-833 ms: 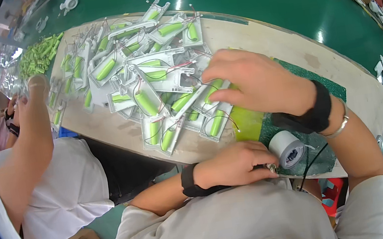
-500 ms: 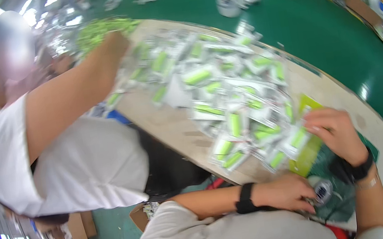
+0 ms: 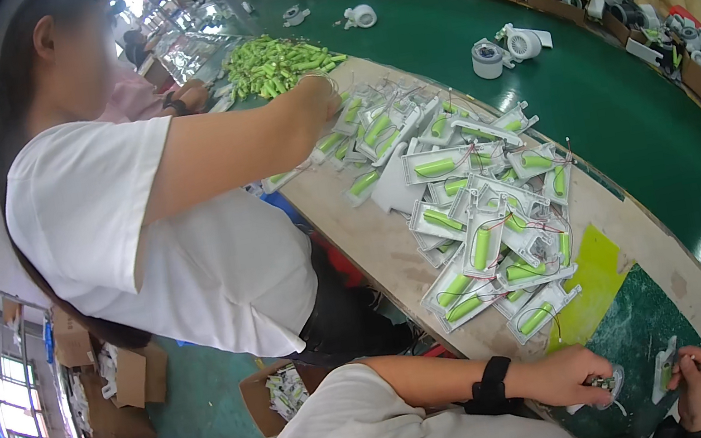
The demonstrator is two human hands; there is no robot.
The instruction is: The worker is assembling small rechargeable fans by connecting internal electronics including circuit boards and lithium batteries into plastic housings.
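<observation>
The right hand [image 3: 700, 381] pinches the casing [image 3: 665, 373] just left of it, long axis near-to-far; the left hand [image 3: 570, 377], farther away, curls beside a round part [image 3: 616, 380], grip unclear.

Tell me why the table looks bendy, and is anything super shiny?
Head view: the green table has curved edges, likely because the fisheye lens bends straight lines; head view: pale glare shines on its top, and the far-left window is washed-out white.

A brown cardboard box [image 3: 256, 408] sits on the smooth green floor [image 3: 204, 421]. Near it is a person [image 3: 235, 155] wearing a white short-sleeved cloth shirt [image 3: 180, 273].
</observation>
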